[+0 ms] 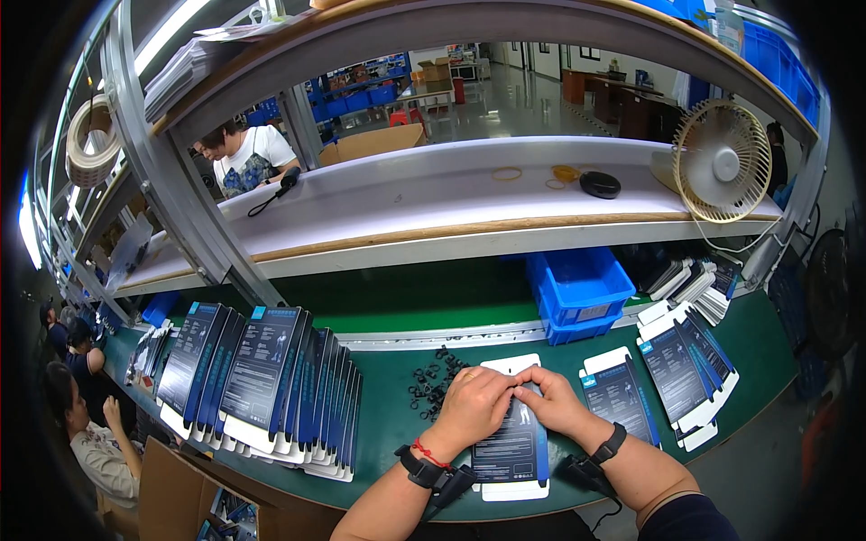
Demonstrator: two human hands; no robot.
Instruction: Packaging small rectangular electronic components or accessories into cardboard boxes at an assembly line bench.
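Both hands meet above a flattened dark blue carton (508,458) with white flaps, lying on the green table in front of me. My left hand (475,401) has its fingers bent in a pinch at the carton's upper part. Against its fingertips, my right hand (552,403) pinches too, thumb and fingers pressed together. Whatever sits between the fingertips is too small and covered to make out. Just left of my left hand lies a loose pile of small black ring-like plastic clips (434,377), partly hidden by that hand.
Upright stacks of dark blue cartons (262,379) fill the table's left side. More flat cartons (622,397) lie at right. Stacked blue bins (582,288) stand behind. A shelf (433,189) with a fan (722,162) spans the back. People sit at far left; another works beyond the shelf.
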